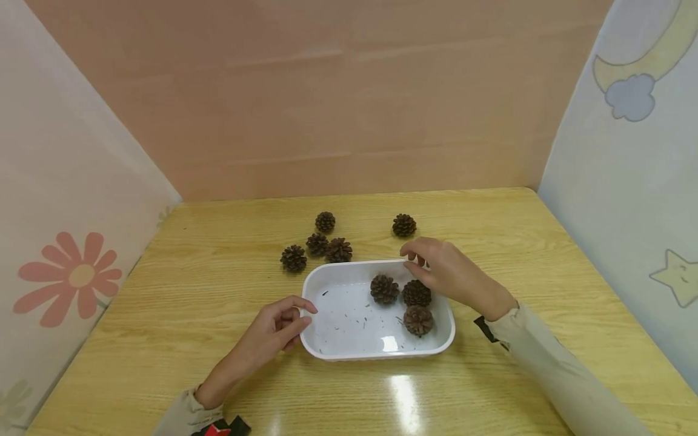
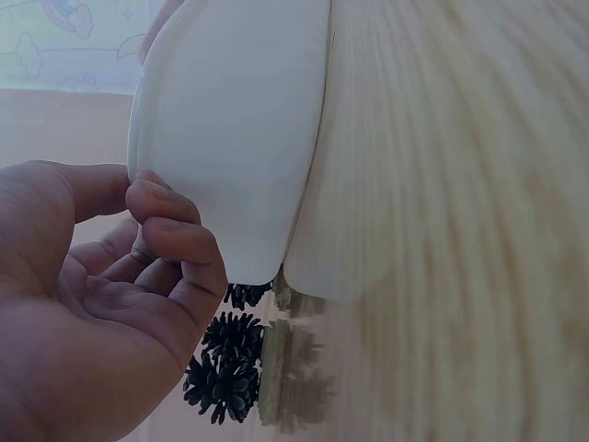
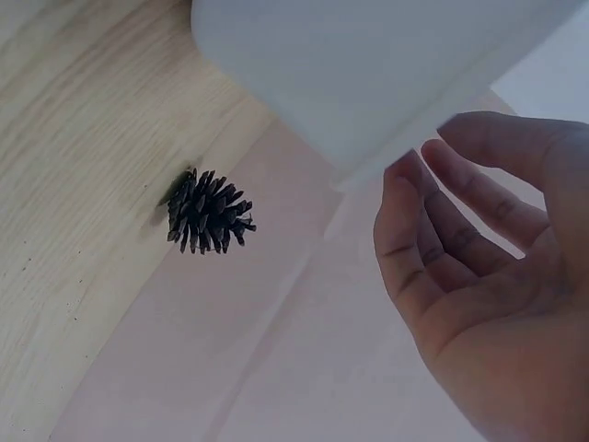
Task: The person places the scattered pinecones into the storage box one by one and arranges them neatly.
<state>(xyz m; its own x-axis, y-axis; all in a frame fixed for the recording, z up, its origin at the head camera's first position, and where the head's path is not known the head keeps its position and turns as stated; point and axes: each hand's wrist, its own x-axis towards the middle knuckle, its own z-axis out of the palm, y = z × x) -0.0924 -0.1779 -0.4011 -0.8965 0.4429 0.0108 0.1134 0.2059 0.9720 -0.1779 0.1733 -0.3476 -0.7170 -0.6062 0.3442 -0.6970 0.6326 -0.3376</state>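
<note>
A white rectangular tray [image 1: 349,351] rests on the wooden table, with three brown pine cones [image 1: 384,289] in its right half and small dark bits scattered on its floor. At the tray's left end, my left hand [image 1: 275,324] pinches the rim between thumb and fingers; in the left wrist view the tray's outer wall [image 2: 230,120] rises beside the fingertips. My right hand [image 1: 449,269] reaches over the far right corner, above the pine cones. Its thumb and fingertips pinch the tray's far rim, and its fingers [image 3: 402,216] curl down along the wall's outer side.
Behind the tray's left part lies a loose group of several pine cones [image 1: 294,259]. Another pine cone [image 1: 404,225] sits alone beyond my right hand. A pinkish backdrop [image 1: 349,121] stands along the table's far edge, with patterned panels at the left and right.
</note>
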